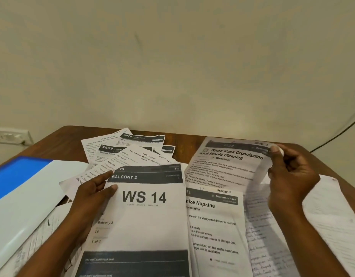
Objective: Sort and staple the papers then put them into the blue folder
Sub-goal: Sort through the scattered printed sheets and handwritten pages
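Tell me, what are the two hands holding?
Right hand pinches the Shoe Rack sheet at its top right corner. Left hand grips the WS 14 sheet's left edge.

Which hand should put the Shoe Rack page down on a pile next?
The right hand, most likely. It already pinches the Shoe Rack page by its top corner and holds it lifted off the table. The left hand is busy holding the WS 14 sheet at its left edge.
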`<state>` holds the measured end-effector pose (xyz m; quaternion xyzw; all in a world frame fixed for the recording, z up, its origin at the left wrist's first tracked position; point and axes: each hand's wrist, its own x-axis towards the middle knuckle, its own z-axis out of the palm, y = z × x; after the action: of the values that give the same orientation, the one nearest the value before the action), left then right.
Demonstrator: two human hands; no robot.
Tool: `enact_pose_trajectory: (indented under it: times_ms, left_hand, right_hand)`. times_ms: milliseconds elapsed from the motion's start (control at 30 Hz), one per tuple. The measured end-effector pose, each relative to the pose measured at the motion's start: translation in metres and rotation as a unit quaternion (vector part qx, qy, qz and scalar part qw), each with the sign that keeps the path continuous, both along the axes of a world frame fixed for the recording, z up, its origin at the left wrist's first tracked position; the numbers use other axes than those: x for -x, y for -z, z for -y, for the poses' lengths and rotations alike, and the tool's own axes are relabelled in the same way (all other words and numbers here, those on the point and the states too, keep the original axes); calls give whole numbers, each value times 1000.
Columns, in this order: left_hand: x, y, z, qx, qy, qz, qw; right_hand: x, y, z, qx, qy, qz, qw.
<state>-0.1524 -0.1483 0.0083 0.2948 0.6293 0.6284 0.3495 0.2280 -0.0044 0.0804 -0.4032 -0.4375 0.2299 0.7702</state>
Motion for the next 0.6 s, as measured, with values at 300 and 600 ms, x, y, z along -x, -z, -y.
enact_pose_trajectory:
  times_ms: [300,600]
  left_hand:
    - [-1,-5,4,12,-3,55,998]
    - [-4,-16,15,0,35,165,986]
  right_hand:
    - [13,-51,11,-74,-5,89,993]
    - [14,-134,-4,-151,-15,176,973]
